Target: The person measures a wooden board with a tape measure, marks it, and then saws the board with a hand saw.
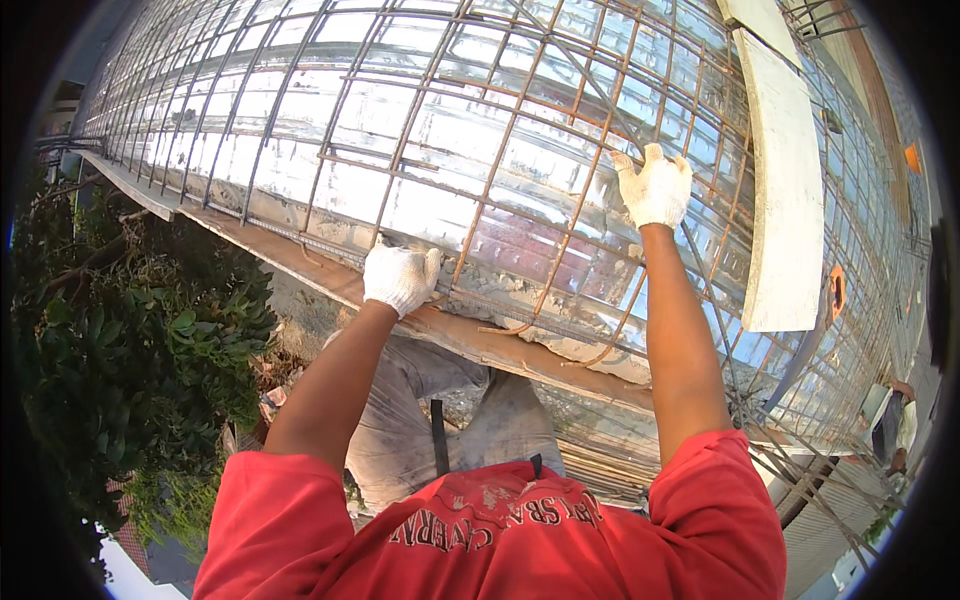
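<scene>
My left hand (398, 276), in a white knit glove, is closed on a rebar of the mesh near the wooden edge board (290, 255). My right hand (655, 188), gloved alike, is higher and to the right, on the rebar mesh (490, 185) with its fingers apart; a diagonal bar (590, 85) runs behind it. Under the mesh lie shiny corrugated sheets (420, 120) with grey mortar along the lower edge. A pale board (780, 200) lies on the mesh right of my right hand.
Leafy trees (140, 350) drop away beyond the left edge. My legs show below the board edge. At the far right are another person (890, 425) and orange objects (836, 290). Crossed bars (810, 480) and a corrugated surface (600, 445) show at the lower right.
</scene>
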`<state>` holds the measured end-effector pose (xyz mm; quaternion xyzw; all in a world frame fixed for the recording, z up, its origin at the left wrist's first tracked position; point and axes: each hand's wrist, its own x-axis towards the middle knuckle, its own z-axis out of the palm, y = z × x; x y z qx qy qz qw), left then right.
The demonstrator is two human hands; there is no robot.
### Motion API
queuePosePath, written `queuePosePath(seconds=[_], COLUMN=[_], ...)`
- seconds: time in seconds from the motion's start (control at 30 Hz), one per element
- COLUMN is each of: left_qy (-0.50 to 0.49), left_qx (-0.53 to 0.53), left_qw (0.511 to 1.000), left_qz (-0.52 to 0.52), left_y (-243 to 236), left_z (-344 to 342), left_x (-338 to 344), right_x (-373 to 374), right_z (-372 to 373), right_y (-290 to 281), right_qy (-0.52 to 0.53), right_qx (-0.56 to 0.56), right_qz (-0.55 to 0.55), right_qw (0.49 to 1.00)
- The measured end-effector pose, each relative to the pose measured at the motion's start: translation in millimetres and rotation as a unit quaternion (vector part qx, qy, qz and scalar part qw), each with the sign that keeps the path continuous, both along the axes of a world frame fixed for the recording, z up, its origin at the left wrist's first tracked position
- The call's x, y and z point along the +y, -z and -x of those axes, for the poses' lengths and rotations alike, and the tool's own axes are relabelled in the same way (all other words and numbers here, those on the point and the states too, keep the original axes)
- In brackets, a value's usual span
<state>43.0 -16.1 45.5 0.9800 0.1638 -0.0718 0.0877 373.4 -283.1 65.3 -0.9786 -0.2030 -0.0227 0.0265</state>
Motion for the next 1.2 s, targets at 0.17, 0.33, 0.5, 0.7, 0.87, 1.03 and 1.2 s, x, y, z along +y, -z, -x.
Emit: queuePosePath(seconds=[0.17, 0.33, 0.5, 0.7, 0.87, 1.03, 1.2], left_qy=[0.01, -0.009, -0.003, -0.007, -0.03, -0.037, -0.02], left_qx=[0.002, 0.022, 0.061, 0.101, 0.164, 0.087, 0.169], left_qw=[1.0, 0.998, 0.991, 0.987, 0.969, 0.982, 0.97], left_qz=[0.017, 0.058, 0.115, 0.127, 0.182, 0.161, 0.176], left_y=[-12, -23, -15, -17, -29, -26, -17], left_z=[-1, -7, -16, -18, -22, -20, -11], left_x=[6, 6, 19, 19, 24, 25, 23], right_x=[5, 4, -2, 9, 13, 12, 9], right_z=[0, -2, -4, -11, -12, -13, -17], right_y=[9, 4, 18, 13, 1, -7, -13], right_qy=[-0.021, -0.017, -0.037, -0.057, -0.041, -0.058, -0.018], right_qx=[-0.039, -0.016, -0.045, -0.025, 0.019, 0.025, 0.173], right_qz=[-0.008, -0.044, 0.004, 0.011, 0.013, 0.026, 0.083], right_qw=[0.999, 0.999, 0.998, 0.998, 0.999, 0.998, 0.981])
